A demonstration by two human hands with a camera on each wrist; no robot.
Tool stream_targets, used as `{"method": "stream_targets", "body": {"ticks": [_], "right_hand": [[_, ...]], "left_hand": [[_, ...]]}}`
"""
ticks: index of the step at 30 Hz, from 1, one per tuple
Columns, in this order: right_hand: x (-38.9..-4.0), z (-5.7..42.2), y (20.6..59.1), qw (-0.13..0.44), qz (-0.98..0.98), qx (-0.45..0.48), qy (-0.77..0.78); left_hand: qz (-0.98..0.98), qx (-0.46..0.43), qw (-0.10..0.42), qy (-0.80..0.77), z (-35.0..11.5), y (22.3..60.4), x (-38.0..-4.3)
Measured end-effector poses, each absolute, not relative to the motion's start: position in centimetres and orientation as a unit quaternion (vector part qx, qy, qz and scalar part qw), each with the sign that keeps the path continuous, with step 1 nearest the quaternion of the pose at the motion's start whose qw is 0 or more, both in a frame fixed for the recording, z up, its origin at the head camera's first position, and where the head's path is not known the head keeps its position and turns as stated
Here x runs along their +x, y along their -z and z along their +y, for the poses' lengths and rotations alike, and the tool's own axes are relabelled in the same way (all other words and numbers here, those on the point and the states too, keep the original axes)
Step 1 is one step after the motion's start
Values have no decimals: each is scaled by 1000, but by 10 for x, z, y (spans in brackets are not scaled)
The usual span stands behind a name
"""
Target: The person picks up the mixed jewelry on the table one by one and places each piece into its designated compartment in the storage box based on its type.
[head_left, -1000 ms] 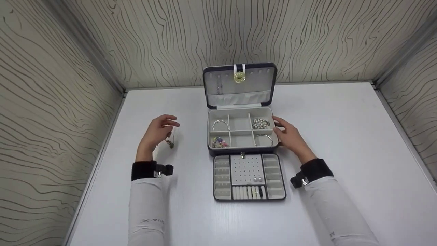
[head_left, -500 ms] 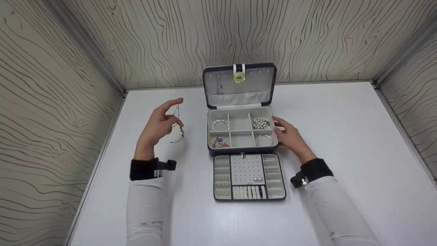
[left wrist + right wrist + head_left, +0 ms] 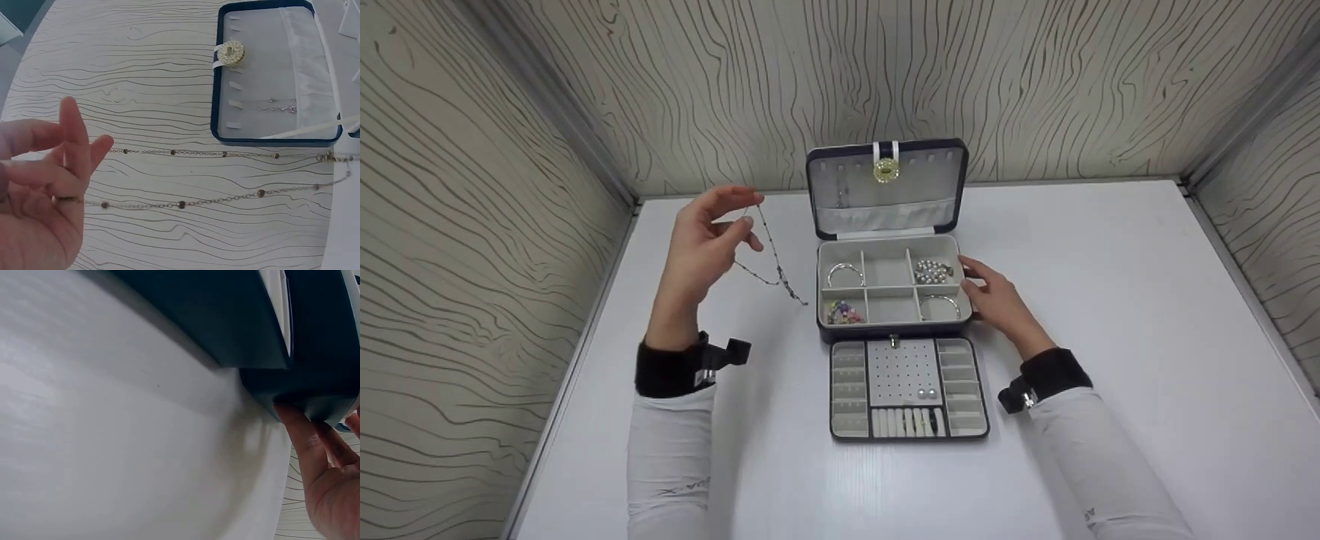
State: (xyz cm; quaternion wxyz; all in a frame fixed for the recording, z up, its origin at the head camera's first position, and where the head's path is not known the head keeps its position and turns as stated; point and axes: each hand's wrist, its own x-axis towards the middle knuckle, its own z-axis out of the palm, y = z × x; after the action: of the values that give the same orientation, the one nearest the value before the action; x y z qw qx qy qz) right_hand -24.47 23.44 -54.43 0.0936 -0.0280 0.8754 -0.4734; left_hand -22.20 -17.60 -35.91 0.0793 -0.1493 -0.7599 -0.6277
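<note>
My left hand (image 3: 701, 244) is raised left of the jewelry box (image 3: 930, 329) and holds a thin chain necklace (image 3: 770, 238) with small dark beads. Two strands of it hang from the fingers, and its lower end dangles in the air near the box's left side. In the left wrist view the strands run away from the curled fingers toward the open lid (image 3: 264, 67). My right hand (image 3: 1001, 304) rests against the box's right side. Its extended fingers (image 3: 298, 430) touch the dark blue wall in the right wrist view.
Several compartments of the box hold silver bangles (image 3: 846, 268), a pearl string (image 3: 932, 271) and colourful beads (image 3: 844, 312). A removable tray (image 3: 900, 367) with pearl earrings and rings lies in front. Fine chains (image 3: 842, 187) hang inside the lid. Patterned walls enclose the white table (image 3: 1080, 247).
My left hand has risen and moved away from me, lifting the necklace so that its strands stretch out and swing toward the box. My right hand stays at the box's side.
</note>
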Motion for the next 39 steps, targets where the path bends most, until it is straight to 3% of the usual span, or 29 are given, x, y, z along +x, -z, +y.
{"method": "stream_targets", "body": {"ticks": [9,22,31,39], "right_hand": [[-245,234,544,99,870,-21,482],[-245,232,541,90,880,-42,465],[-256,215,518,2,933,-105,345],[-277,193,487,30,949,-163,268]], "left_hand": [[-765,-125,86,626,-174,346,-214],[-764,-126,140,616,-170,330,-208],[-756,-154,178,611,-165,308,-214],[-745,-204,176,610,-147,276,-213]]}}
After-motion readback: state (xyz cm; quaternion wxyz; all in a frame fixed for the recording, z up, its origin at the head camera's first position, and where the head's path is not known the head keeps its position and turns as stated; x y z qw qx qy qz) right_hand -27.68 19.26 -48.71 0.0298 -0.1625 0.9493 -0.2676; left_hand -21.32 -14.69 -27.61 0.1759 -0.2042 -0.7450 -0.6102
